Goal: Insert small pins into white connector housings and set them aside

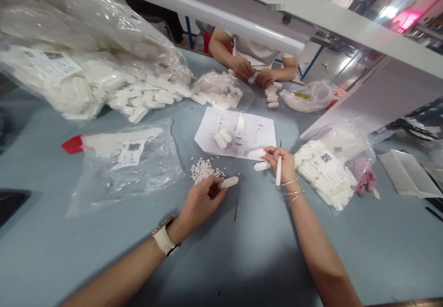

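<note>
Through the head view, the only one I have, my left hand (204,201), just below the centre of the frame, is pinched around a pale, ribbed block of hard white plastic (229,182), long and narrow with toothed-looking edges. My right hand (283,163), right of centre, is closed on a slim, smooth white pen-like tool (278,172) with a thin dark tip pointing up the frame; its fingertips also meet the end of a white oblong plastic piece (256,153) on the lower right edge of the creased, printed white paper sheet (204,137), though I cannot tell whether they clamp it. Just below that lies a similar rounded white plastic piece (262,166). Beside my left hand, mid-frame, I see a loose heap of tiny white rod-shaped pins (202,168), matte and scattered at its rim. Left of it spreads a crinkled, glossy clear plastic bag (155,152) with a coded label. Bulging transparent sacks of white parts (79,85) fill the upper left, and another labelled clear bag of white blocks (325,171) slumps at the right. At top centre, a co-worker's hands (244,69) handle small white pieces across the smooth blue-grey tabletop (249,261).
</note>
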The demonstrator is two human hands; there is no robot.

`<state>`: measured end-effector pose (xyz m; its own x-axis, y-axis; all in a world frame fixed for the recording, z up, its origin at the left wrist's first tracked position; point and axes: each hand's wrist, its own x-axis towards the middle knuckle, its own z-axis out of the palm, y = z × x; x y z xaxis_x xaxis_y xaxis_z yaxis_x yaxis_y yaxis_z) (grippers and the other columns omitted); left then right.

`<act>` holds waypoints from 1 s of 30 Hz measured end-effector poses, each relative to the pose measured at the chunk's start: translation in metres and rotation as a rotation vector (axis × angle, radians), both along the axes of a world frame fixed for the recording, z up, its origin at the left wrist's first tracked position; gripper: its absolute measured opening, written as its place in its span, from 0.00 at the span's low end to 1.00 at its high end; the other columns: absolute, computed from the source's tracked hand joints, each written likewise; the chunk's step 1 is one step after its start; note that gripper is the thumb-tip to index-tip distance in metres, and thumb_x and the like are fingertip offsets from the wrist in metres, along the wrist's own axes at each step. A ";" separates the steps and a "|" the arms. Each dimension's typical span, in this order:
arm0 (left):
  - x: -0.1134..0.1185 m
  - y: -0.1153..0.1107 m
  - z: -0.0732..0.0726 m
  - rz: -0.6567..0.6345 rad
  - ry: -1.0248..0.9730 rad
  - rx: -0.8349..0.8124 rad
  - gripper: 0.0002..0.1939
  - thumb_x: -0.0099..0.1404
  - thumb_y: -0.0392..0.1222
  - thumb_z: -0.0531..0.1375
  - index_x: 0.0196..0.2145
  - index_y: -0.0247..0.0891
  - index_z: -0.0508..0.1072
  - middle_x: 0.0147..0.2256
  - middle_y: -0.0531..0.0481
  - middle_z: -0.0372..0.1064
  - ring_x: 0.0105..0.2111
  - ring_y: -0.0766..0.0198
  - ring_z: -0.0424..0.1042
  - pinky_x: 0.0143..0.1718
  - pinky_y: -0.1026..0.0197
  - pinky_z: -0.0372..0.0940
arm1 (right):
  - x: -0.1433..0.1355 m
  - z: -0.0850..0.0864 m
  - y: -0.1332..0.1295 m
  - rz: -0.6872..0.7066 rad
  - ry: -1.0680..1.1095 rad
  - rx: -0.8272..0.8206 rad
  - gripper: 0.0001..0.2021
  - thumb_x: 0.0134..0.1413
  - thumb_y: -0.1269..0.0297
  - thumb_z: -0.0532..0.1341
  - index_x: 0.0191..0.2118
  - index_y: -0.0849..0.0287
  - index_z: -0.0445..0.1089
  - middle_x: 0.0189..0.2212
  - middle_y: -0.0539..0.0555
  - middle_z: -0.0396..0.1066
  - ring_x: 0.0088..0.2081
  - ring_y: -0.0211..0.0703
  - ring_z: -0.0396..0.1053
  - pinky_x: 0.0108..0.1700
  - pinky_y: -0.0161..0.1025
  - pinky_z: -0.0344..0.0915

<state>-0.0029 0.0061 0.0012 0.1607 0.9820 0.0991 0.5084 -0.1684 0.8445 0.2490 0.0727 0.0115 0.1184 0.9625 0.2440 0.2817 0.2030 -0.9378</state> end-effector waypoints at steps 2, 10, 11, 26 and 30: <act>0.000 0.000 0.000 -0.003 0.007 0.002 0.08 0.59 0.45 0.56 0.33 0.39 0.68 0.23 0.55 0.67 0.21 0.67 0.67 0.25 0.65 0.64 | 0.002 -0.001 0.001 -0.012 -0.006 -0.004 0.18 0.41 0.63 0.66 0.19 0.56 0.53 0.33 0.54 0.74 0.36 0.44 0.72 0.41 0.42 0.69; 0.000 0.000 -0.001 -0.002 0.006 0.011 0.07 0.59 0.44 0.56 0.33 0.39 0.68 0.23 0.55 0.67 0.21 0.67 0.67 0.25 0.65 0.64 | 0.003 -0.003 0.004 -0.063 -0.040 -0.030 0.18 0.40 0.62 0.65 0.19 0.55 0.52 0.30 0.53 0.74 0.33 0.43 0.71 0.41 0.43 0.68; 0.000 0.000 -0.001 -0.002 0.005 0.011 0.07 0.58 0.44 0.56 0.33 0.39 0.68 0.23 0.55 0.67 0.21 0.68 0.67 0.25 0.65 0.64 | 0.003 -0.003 0.004 -0.066 -0.049 -0.030 0.18 0.40 0.62 0.65 0.19 0.55 0.52 0.30 0.53 0.74 0.33 0.43 0.71 0.41 0.43 0.68; 0.000 -0.001 0.002 -0.002 0.013 0.013 0.08 0.58 0.45 0.56 0.33 0.39 0.68 0.23 0.55 0.68 0.21 0.68 0.67 0.24 0.65 0.63 | 0.030 0.011 0.003 0.027 -0.349 -0.332 0.24 0.32 0.56 0.69 0.17 0.56 0.50 0.30 0.55 0.75 0.30 0.46 0.72 0.32 0.40 0.66; 0.001 -0.001 0.003 -0.001 0.007 -0.006 0.08 0.58 0.45 0.56 0.33 0.39 0.68 0.23 0.55 0.68 0.21 0.67 0.67 0.24 0.65 0.63 | 0.032 0.008 0.003 0.206 -0.293 -0.351 0.22 0.33 0.59 0.69 0.19 0.56 0.51 0.33 0.56 0.75 0.29 0.43 0.71 0.32 0.39 0.66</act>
